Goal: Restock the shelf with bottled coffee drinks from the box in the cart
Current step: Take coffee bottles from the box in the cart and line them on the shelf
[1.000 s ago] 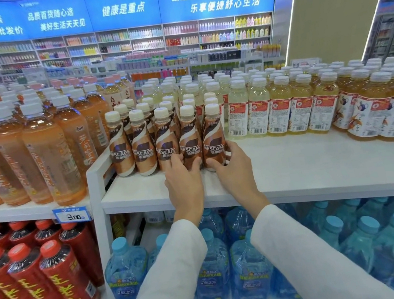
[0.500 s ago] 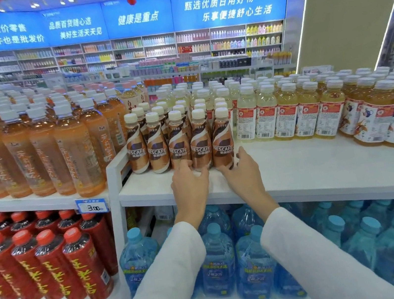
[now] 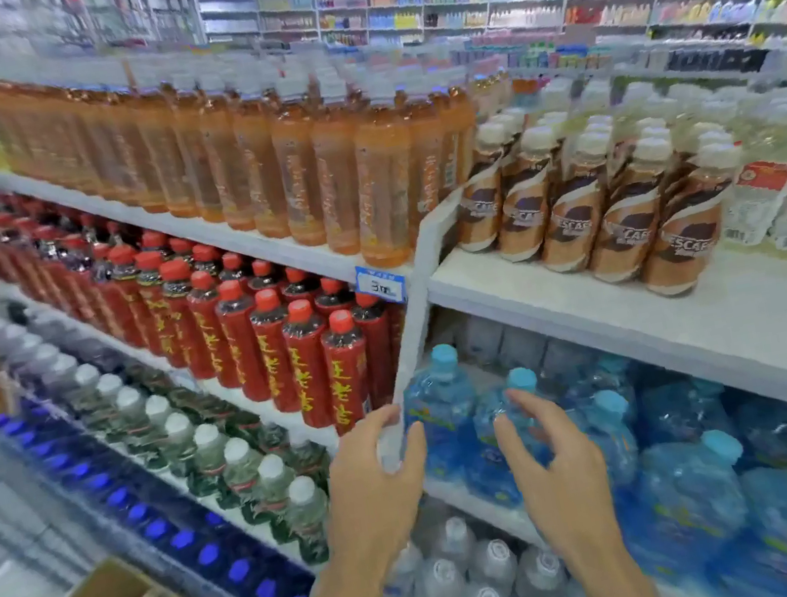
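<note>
White shelf (image 3: pixel 699 330) carries coffee bottles (image 3: pixel 571 221) in rows. Below it, left hand (image 3: pixel 376 488) and right hand (image 3: pixel 561 473) hover empty, fingers loosely spread.

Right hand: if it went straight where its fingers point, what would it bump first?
Most likely the water bottle with the light-blue cap: the right hand points up at it. The picture is blurry, so how far apart they are is hard to tell.
</note>
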